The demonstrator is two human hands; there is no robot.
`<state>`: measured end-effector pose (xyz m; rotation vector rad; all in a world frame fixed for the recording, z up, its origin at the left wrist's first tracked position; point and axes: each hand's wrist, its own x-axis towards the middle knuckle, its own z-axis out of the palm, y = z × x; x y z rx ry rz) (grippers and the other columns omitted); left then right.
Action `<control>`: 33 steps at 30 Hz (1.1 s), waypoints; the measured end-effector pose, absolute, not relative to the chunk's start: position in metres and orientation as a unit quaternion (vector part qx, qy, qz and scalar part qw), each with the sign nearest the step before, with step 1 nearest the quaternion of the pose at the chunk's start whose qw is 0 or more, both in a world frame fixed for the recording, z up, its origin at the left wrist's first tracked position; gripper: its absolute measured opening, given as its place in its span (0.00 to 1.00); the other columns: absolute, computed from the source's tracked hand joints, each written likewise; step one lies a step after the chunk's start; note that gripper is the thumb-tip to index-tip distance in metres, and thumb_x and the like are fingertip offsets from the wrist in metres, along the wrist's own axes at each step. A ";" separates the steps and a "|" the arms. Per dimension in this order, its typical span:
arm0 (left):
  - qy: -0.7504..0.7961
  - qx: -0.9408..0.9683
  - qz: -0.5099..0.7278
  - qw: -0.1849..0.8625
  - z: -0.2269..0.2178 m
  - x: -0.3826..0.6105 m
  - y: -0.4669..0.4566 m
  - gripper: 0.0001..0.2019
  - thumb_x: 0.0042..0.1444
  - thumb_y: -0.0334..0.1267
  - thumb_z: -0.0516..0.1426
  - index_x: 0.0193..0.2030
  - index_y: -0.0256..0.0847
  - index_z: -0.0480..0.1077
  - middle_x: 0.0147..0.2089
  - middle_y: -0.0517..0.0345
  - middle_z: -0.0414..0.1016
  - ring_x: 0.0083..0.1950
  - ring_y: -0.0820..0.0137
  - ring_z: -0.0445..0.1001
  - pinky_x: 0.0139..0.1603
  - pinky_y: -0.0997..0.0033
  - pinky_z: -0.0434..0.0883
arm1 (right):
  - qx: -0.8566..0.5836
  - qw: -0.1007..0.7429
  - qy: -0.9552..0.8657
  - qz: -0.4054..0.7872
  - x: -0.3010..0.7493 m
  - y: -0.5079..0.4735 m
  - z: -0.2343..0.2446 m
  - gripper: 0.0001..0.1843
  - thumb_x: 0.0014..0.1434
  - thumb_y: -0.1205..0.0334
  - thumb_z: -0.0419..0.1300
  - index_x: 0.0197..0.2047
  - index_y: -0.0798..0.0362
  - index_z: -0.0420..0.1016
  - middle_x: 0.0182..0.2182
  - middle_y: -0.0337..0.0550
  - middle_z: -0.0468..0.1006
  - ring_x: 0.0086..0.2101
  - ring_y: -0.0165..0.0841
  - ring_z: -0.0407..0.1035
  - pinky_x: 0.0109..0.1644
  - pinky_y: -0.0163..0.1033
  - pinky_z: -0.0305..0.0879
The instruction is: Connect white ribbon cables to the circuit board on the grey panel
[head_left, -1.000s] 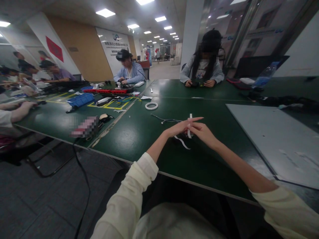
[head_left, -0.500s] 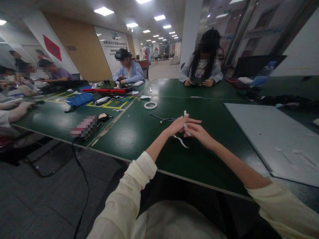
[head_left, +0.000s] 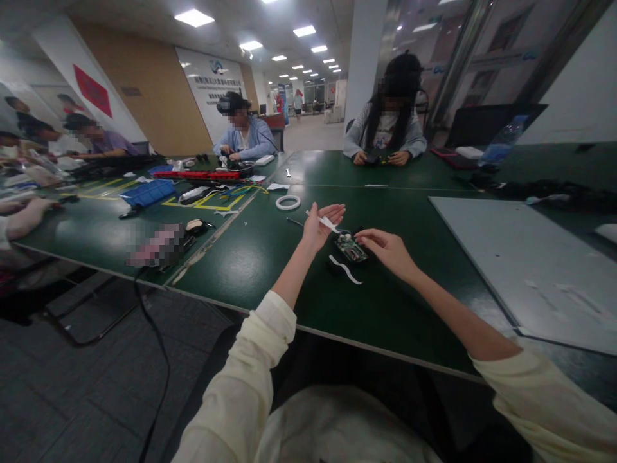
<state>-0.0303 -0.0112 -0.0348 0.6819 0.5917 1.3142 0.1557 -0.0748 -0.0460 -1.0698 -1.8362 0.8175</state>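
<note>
My left hand [head_left: 321, 225] is raised over the dark green table [head_left: 270, 257], fingers stretched apart, with a short white tape strip [head_left: 324, 221] stuck across the fingers. My right hand [head_left: 388, 249] rests low to the right, fingers loosely curled, touching the edge of a small black device with a green circuit board [head_left: 351, 248] showing. Another white strip [head_left: 344, 269] lies on the table just in front of the device. A thin wire [head_left: 295, 222] runs left from behind my left hand.
A white tape roll [head_left: 288, 202] lies beyond my hands. A large grey sheet [head_left: 511, 251] covers the table at right. Two people sit across, working on small items. At left are a blue tray [head_left: 148, 192], cables, and another person's arm [head_left: 24, 217].
My hands, which were together pinching the white strip, have parted. The left hand moved left with the strip on it, uncovering the device; the right hand dropped toward the device.
</note>
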 end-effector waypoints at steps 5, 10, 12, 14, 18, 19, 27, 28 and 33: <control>0.273 0.269 0.591 0.710 -0.039 -0.030 -0.009 0.15 0.60 0.41 0.49 0.32 0.33 0.71 0.39 0.49 0.77 0.39 0.73 0.74 0.43 0.72 0.70 | -0.401 0.312 -0.853 0.121 0.167 -0.067 -0.056 0.29 0.55 0.48 0.57 0.58 0.50 0.65 0.58 0.49 0.63 0.58 0.45 0.55 0.60 0.54 0.53; 0.262 0.259 0.584 0.723 -0.040 -0.031 -0.008 0.14 0.58 0.39 0.50 0.27 0.34 0.69 0.33 0.53 0.76 0.30 0.77 0.71 0.36 0.76 0.69 | -0.388 0.208 -0.895 0.073 0.173 -0.061 -0.067 0.38 0.52 0.41 0.57 0.63 0.48 0.59 0.63 0.49 0.55 0.62 0.48 0.46 0.61 0.59 0.47; 0.262 0.263 0.578 0.727 -0.039 -0.032 -0.008 0.16 0.59 0.41 0.49 0.27 0.34 0.69 0.34 0.52 0.76 0.31 0.76 0.72 0.36 0.76 0.69 | -0.370 0.196 -0.905 0.077 0.174 -0.060 -0.067 0.36 0.53 0.42 0.57 0.61 0.48 0.62 0.61 0.49 0.59 0.60 0.47 0.51 0.60 0.57 0.49; 0.267 0.268 0.574 0.727 -0.039 -0.032 -0.009 0.17 0.59 0.44 0.48 0.29 0.34 0.70 0.37 0.50 0.76 0.34 0.75 0.73 0.37 0.75 0.69 | -0.350 0.189 -0.913 0.087 0.175 -0.059 -0.066 0.32 0.53 0.44 0.58 0.59 0.48 0.65 0.58 0.49 0.63 0.58 0.45 0.56 0.59 0.55 0.53; 0.260 0.287 0.572 0.723 -0.040 -0.034 -0.010 0.20 0.59 0.48 0.46 0.33 0.34 0.71 0.46 0.47 0.75 0.41 0.70 0.74 0.38 0.73 0.69 | -0.339 0.177 -0.920 0.087 0.177 -0.058 -0.063 0.29 0.55 0.47 0.58 0.58 0.48 0.66 0.55 0.49 0.67 0.54 0.43 0.61 0.57 0.53 0.55; 0.256 0.291 0.572 0.723 -0.040 -0.035 -0.010 0.21 0.60 0.48 0.46 0.34 0.34 0.72 0.47 0.46 0.75 0.43 0.69 0.74 0.38 0.73 0.70 | -0.342 0.170 -0.921 0.075 0.177 -0.058 -0.062 0.28 0.55 0.47 0.57 0.58 0.47 0.66 0.55 0.48 0.67 0.54 0.44 0.61 0.57 0.56 0.54; 0.267 0.285 0.568 0.724 -0.044 -0.035 -0.008 0.21 0.59 0.48 0.46 0.34 0.34 0.72 0.47 0.46 0.75 0.44 0.68 0.73 0.35 0.74 0.69 | -0.295 0.093 -0.947 -0.090 0.162 -0.067 -0.052 0.22 0.57 0.65 0.56 0.56 0.55 0.67 0.48 0.53 0.73 0.48 0.42 0.67 0.57 0.53 0.56; 0.270 0.282 0.570 0.723 -0.044 -0.036 -0.008 0.21 0.59 0.48 0.46 0.33 0.34 0.72 0.46 0.46 0.76 0.42 0.68 0.73 0.34 0.74 0.69 | -0.291 0.085 -0.948 -0.098 0.160 -0.068 -0.051 0.22 0.57 0.66 0.56 0.56 0.56 0.67 0.47 0.54 0.74 0.47 0.42 0.67 0.54 0.50 0.59; 0.275 0.267 0.586 0.714 -0.044 -0.038 -0.007 0.20 0.59 0.48 0.46 0.31 0.35 0.70 0.39 0.49 0.76 0.34 0.73 0.72 0.32 0.76 0.67 | -0.290 0.072 -0.946 -0.128 0.155 -0.072 -0.048 0.22 0.57 0.70 0.54 0.56 0.56 0.66 0.46 0.53 0.74 0.45 0.42 0.68 0.47 0.47 0.65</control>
